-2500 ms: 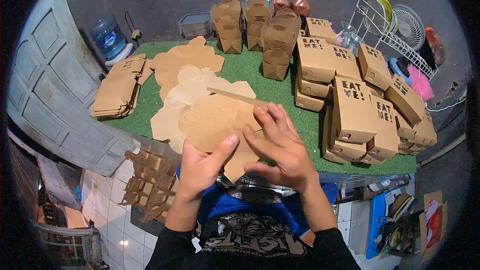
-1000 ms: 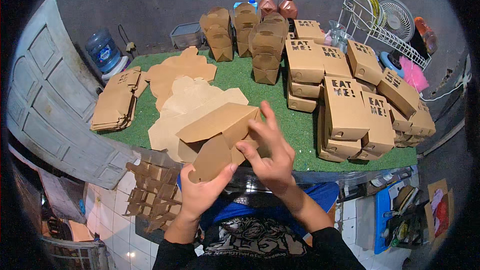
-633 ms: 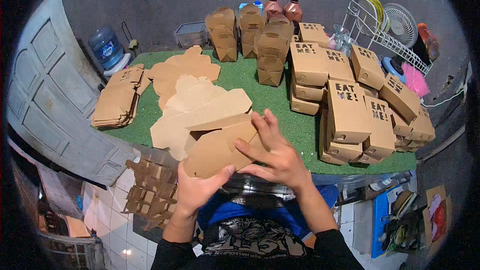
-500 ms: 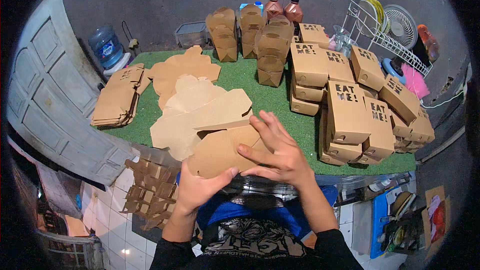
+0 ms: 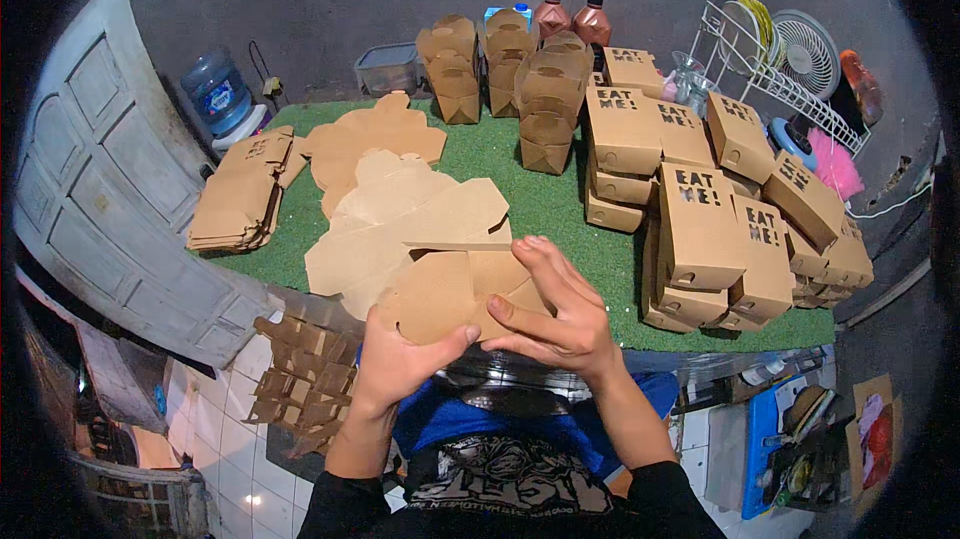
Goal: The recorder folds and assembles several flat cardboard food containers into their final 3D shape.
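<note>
A brown cardboard box blank point(image 5: 430, 289), partly folded, is held between my hands at the near edge of the green table. My left hand point(image 5: 405, 354) grips its lower left corner, thumb on the face and the fingers hidden behind. On the right side, my right hand point(image 5: 555, 314) pinches the folded flaps, its thumb on the inner face and its fingers along the outer side. Beyond it lies a pale flat blank point(image 5: 410, 204), and part of the held piece overlaps it. Another brown flat blank point(image 5: 365, 144) lies farther back.
A pile of folded blanks point(image 5: 235, 204) sits at the left. Several open-topped cartons point(image 5: 545, 104) stand at the back. Closed boxes point(image 5: 695, 229) are stacked high on the right, near a dish rack point(image 5: 780, 84). More brown cartons point(image 5: 300, 379) are on the floor at lower left.
My right fingers have drawn in a little against the right side of the box blank, and its flaps stand more folded. My left hand keeps its hold. The view has shifted slightly.
</note>
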A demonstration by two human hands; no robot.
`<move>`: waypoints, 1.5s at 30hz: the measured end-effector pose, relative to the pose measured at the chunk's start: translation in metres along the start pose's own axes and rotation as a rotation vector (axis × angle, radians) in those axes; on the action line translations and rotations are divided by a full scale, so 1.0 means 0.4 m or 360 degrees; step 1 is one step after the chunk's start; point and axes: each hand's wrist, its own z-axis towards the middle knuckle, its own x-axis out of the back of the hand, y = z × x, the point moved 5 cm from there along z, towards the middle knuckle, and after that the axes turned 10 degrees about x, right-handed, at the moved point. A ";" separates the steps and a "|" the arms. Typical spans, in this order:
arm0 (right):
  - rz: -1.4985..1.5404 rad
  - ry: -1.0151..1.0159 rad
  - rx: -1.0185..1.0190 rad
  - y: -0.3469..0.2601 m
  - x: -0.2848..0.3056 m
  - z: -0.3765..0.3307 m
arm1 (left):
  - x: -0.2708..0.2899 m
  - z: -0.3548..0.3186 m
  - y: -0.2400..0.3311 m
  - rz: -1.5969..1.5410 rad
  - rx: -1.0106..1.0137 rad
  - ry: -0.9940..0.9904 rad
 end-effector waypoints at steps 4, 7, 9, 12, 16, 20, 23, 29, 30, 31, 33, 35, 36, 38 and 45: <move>-0.0105 0.0039 -0.0010 0.003 0.000 -0.020 | -0.004 0.010 -0.005 -0.0001 0.0025 -0.0023; -0.0162 0.0201 -0.0183 0.017 0.016 -0.027 | -0.006 0.018 -0.014 -0.0029 0.0036 0.0037; -0.0208 0.0281 -0.0163 0.018 0.014 -0.034 | 0.030 0.004 0.009 -0.0085 -0.0266 0.0439; -0.0234 0.0643 -0.0772 0.050 0.037 -0.076 | 0.027 0.019 -0.009 0.0102 -0.0482 0.0383; 0.0318 0.1093 -0.1082 0.059 0.011 -0.129 | -0.070 0.054 -0.095 -0.0068 -0.0011 -0.0215; 0.0242 0.1049 -0.1093 0.030 -0.023 -0.165 | -0.148 0.078 -0.122 -0.0261 0.0048 -0.0307; 0.0419 0.1056 -0.1172 0.025 -0.024 -0.205 | -0.164 0.100 -0.143 -0.0092 -0.0030 -0.0380; 0.0476 0.1207 -0.1350 0.030 0.001 -0.271 | -0.224 0.118 -0.179 -0.0001 -0.0200 -0.0148; 0.0485 0.1225 -0.1442 0.034 0.003 -0.284 | -0.236 0.123 -0.193 0.0047 -0.0234 -0.0113; 0.0501 0.1242 -0.1532 0.037 0.003 -0.294 | -0.245 0.128 -0.207 0.0099 -0.0269 -0.0073; 0.0499 0.1247 -0.1539 0.043 0.003 -0.310 | -0.262 0.139 -0.230 0.0048 -0.0263 -0.0064; 0.0507 0.1247 -0.1548 0.052 0.000 -0.323 | -0.270 0.146 -0.258 0.0420 -0.0097 -0.0053; 0.0491 0.1191 -0.1575 0.059 -0.004 -0.326 | -0.272 0.156 -0.283 0.0403 -0.0260 -0.0006; 0.0489 0.1123 -0.1613 0.063 -0.011 -0.325 | -0.279 0.154 -0.267 0.0556 -0.0279 0.0079; 0.0493 0.1229 -0.1731 0.013 -0.009 -0.330 | -0.181 0.003 -0.142 0.0706 -0.0409 0.0123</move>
